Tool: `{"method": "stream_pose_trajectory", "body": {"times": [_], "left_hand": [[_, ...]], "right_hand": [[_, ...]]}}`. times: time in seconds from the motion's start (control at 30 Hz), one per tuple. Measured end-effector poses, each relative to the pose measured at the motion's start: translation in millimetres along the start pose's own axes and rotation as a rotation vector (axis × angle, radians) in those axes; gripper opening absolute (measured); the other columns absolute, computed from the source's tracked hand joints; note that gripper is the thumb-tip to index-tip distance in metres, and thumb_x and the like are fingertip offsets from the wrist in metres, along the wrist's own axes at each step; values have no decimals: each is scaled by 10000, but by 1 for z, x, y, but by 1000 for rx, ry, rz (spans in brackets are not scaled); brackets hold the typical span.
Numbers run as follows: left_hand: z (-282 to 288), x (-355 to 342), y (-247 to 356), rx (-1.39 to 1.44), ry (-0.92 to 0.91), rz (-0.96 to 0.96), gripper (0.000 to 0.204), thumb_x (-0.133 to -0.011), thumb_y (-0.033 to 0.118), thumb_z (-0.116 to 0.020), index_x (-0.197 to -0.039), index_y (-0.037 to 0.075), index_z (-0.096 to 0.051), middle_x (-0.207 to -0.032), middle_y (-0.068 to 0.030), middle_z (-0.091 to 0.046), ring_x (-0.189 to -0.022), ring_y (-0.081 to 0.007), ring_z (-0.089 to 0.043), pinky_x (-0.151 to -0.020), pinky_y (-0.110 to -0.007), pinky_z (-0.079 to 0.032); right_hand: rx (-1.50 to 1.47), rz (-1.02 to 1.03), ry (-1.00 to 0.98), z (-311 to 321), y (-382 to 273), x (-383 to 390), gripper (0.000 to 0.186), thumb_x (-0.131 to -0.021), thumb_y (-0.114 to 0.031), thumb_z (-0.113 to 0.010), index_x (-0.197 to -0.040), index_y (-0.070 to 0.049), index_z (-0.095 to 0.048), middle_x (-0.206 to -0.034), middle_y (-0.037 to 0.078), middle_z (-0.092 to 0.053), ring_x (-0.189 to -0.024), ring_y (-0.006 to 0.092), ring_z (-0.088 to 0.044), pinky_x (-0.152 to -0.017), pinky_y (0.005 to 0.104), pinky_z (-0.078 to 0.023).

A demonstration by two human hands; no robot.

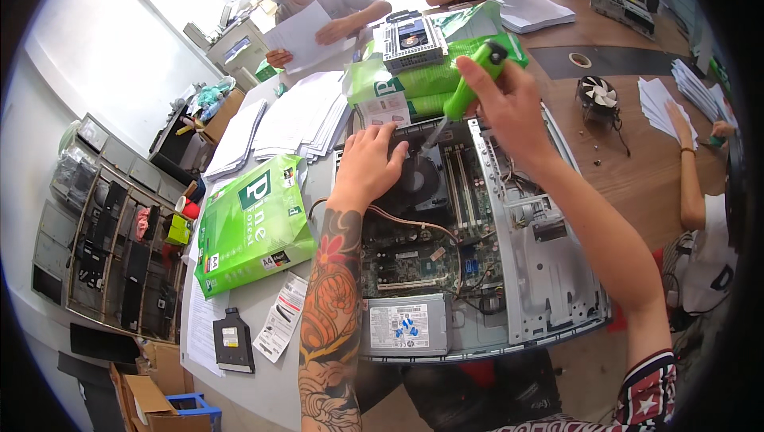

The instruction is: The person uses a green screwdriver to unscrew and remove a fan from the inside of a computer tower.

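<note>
Right hand [516,105] gripping green screwdriver [459,102]; left hand [368,164] spread over silvery computer case [557,289] (black fan [422,185] inside).

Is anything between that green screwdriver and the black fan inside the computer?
Nothing visible: the green screwdriver in the right hand points down toward the black fan, and the left hand is to its left.

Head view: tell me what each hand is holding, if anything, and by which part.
The right hand grips a green screwdriver by its handle. The left hand is spread, with nothing visibly held.
</note>
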State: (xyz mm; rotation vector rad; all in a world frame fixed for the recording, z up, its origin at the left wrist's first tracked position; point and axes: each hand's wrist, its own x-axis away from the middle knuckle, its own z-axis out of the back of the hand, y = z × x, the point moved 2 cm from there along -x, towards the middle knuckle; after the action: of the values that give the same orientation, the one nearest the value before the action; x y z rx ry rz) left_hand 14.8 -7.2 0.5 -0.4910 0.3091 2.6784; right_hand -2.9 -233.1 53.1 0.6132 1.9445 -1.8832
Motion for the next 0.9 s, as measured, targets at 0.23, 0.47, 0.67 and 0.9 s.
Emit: {"method": "stream_pose_trajectory", "body": {"times": [0.23, 0.47, 0.67, 0.9], "left_hand": [[0, 0, 0, 8, -3, 2, 442, -957, 314, -517, -1286, 19, -535, -1210, -176, -590, -1172, -341, -514, -1040, -422, -356], [-1, -1, -2, 3, -4, -3, 439, -961, 311, -506, -1285, 17, -534, -1210, -175, -589, -1168, -342, -517, -1038, -425, -358], [-1, 0, -2, -20, -1, -2, 434, -961, 311, -506, -1283, 22, -538, -1210, -171, -591, -1165, -343, -521, -1035, -425, -360], [-2, 0, -2, -18, 16, -11, 440, -952, 324, -498, -1285, 41, -554, -1206, -161, -593, -1148, -341, -528, -1025, -416, -370]], "right_hand": [[-17, 122, 57, 3, 1, 0, 335, -884, -335, -730, -892, -9, -656, -723, 35, -673, -602, 60, -605, -506, 212, -446], [73, 204, -48, -9, 14, 5, 325, -871, -324, -744, -831, -19, -636, -592, -5, -571, -513, 34, -457, -457, 223, -356], [64, 201, -69, -12, 15, 6, 332, -861, -322, -751, -811, -19, -626, -567, -17, -538, -492, 43, -428, -444, 240, -327], [52, 211, -105, -16, 17, 8, 331, -860, -323, -753, -824, -13, -642, -554, -19, -528, -491, 43, -419, -442, 238, -319]]}}
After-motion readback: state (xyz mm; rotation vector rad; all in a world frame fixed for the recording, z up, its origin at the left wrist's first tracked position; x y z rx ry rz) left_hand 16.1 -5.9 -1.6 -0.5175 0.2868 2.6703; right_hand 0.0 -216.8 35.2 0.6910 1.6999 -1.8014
